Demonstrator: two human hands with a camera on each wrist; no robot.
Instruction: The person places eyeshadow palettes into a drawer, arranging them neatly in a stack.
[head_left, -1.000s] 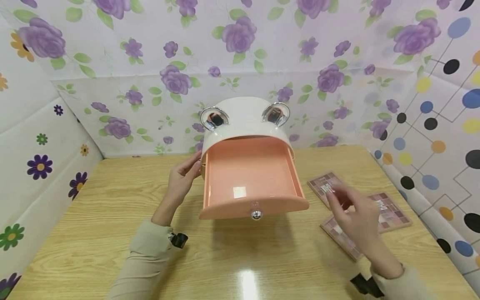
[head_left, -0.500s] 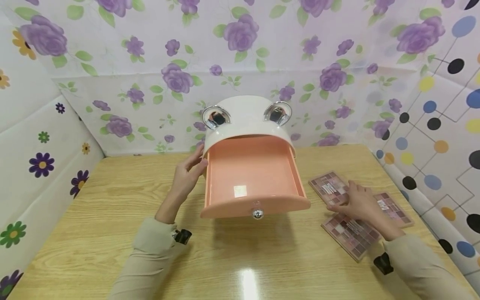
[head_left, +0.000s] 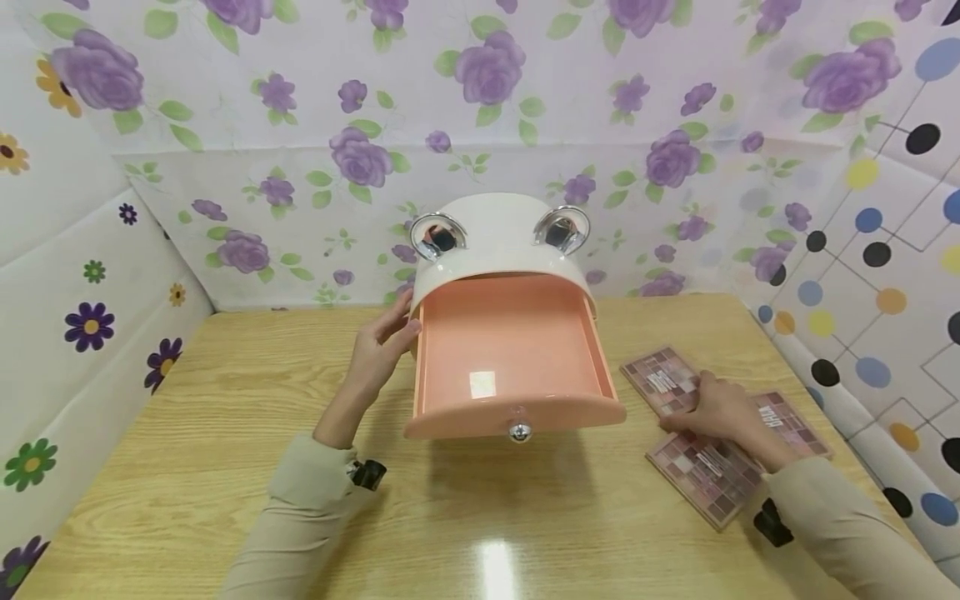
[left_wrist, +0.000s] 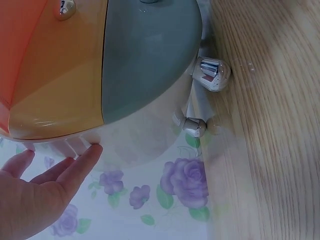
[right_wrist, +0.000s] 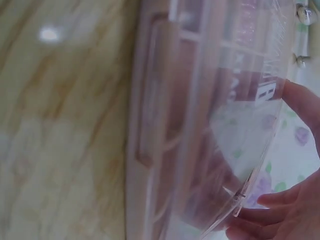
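A white frog-shaped drawer box (head_left: 491,237) with silver-ringed eyes stands mid-table, its peach top drawer (head_left: 517,350) pulled out. My left hand (head_left: 375,350) rests on the box's left side; in the left wrist view its fingertips touch the white side wall, beside the ochre and grey-green drawer fronts (left_wrist: 150,60). To the right, my right hand (head_left: 727,412) grips a corner of the back-left eyeshadow palette (head_left: 652,375), thumb at its front edge and fingers at its right edge. Another eyeshadow palette (head_left: 701,479) lies just in front, filling much of the right wrist view.
A third eyeshadow palette (head_left: 798,425) lies right of my right hand, partly hidden by it. Flowered sheets (head_left: 285,225) hang behind the wooden table (head_left: 187,467), with a dotted sheet on the right. The silver-knobbed drawer front juts toward me.
My right hand has come down from above the palettes onto the back-left one, and has stayed there since half a second ago. My left hand stays on the box's side.
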